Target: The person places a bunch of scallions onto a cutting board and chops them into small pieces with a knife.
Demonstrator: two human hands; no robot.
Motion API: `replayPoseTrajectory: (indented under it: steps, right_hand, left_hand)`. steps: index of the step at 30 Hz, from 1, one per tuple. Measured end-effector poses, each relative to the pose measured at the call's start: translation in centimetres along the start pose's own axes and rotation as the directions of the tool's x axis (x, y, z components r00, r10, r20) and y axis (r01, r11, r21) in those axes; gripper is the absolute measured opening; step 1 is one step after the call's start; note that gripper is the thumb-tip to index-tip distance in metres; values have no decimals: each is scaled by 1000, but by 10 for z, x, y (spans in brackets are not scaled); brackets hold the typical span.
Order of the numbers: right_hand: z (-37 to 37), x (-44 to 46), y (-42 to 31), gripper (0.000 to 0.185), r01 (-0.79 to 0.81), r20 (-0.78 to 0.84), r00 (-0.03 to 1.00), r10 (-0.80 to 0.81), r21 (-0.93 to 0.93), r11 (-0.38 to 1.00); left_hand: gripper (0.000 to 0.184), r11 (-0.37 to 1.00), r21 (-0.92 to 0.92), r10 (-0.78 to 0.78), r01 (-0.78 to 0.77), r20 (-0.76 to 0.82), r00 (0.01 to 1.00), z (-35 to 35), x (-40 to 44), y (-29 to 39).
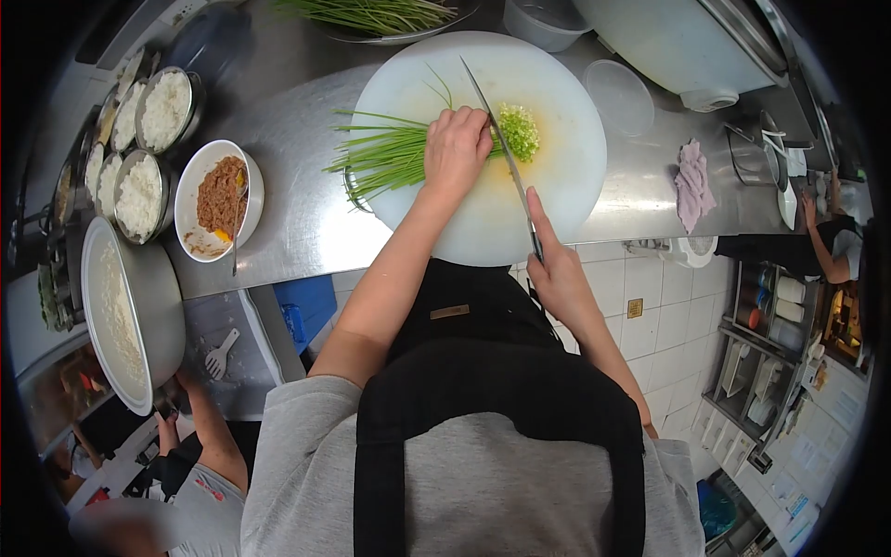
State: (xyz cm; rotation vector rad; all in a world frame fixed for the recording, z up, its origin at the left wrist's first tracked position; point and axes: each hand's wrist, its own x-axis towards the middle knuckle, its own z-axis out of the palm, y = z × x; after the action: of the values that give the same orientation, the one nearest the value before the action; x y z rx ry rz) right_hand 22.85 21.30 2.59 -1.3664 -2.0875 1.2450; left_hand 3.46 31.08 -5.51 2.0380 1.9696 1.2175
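On a round white cutting board [566,195] lies a bunch of long green stalks [385,156], their far ends spread over the board's left edge. My left hand [455,148] presses down on the bunch with fingers curled together, close beside the blade. A long knife [506,139] crosses the stalks, its tip pointing away from me. My right hand [555,269] grips its handle, with the index finger stretched along the top of the blade. Chopped green and pale pieces [518,132] form a small pile to the right of the blade.
At left stand a white bowl [255,190] of brown filling with a spoon, several bowls of rice [167,110] and a large pot [158,306] near another person. More green stalks [371,13] lie at the back. A pink cloth [691,186] is at right.
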Motion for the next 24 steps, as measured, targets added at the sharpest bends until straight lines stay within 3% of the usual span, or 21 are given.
replayPoseTrajectory:
  steps: [5,7,8,10,13,17,19,22,24]
  right_hand:
    - [6,21,5,87,-29,-20,999,28,-52,998]
    - [-3,30,-5,89,-136,47,990,136,-13,991]
    - [-4,26,-6,89,-130,45,990,131,-16,991]
    - [-2,6,-4,88,72,-45,996,-73,-20,997]
    - [7,-5,2,89,-37,0,999,37,-11,999]
    - [9,22,10,88,27,-37,999,-28,-34,999]
    - [5,30,5,89,-61,3,998,61,-13,998]
    - [1,8,-4,88,90,-59,994,-93,-37,995]
    - [7,1,-3,88,47,-43,998,-48,-25,999]
  left_hand:
    - [11,1000,-27,2,-2,-8,1000,1,-1,-2]
    - [11,999,-34,10,-10,-2,1000,0,0,1]
    - [11,999,-38,19,-19,-9,1000,-1,1,1]
    - [10,999,-39,11,-12,-10,1000,-3,0,1]
    - [10,999,-41,-5,5,-4,1000,-1,0,1]
    - [10,999,-51,11,-12,-22,1000,-1,-1,0]
    - [10,998,-55,16,-18,-31,999,-2,1,2]
    - [10,999,-47,8,-9,-21,1000,-3,0,1]
    - [10,999,-49,-1,-1,-34,999,-2,0,1]
